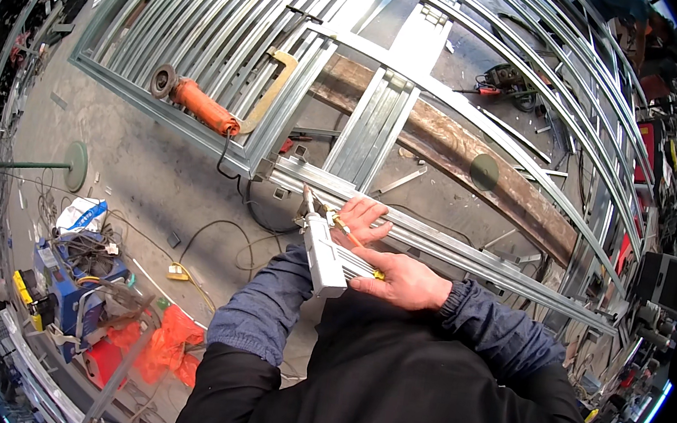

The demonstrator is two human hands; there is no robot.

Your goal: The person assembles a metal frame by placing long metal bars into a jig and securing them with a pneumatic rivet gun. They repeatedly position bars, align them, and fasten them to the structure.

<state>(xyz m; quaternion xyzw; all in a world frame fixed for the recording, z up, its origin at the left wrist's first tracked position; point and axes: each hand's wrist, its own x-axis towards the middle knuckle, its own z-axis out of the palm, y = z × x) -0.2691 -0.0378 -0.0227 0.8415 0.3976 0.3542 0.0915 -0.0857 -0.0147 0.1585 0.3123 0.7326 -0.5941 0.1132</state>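
Note:
My right hand (pixel 413 282) is closed round a grey, boxy welding gun (pixel 325 252) with a tapered metal nozzle. The nozzle points away from me, its tip close to the near rail (pixel 444 243) of a galvanized steel frame. An orange and yellow line runs along the gun, partly under my fingers. Just beyond the gun, my left hand (pixel 364 221) rests on that rail with its fingers stretched out. The gun's body covers part of my left wrist. Near the nozzle, the rail meets the frame's corner (pixel 264 167).
An orange angle grinder (pixel 203 106) and a yellowish clamp (pixel 270 93) sit on the barred panel. A rusty beam (pixel 518 195) runs beneath the frame. Cables cross the floor at left, beside a blue machine (pixel 79 294), red plastic sheeting (pixel 170 343) and a green round-based stand (pixel 75 166).

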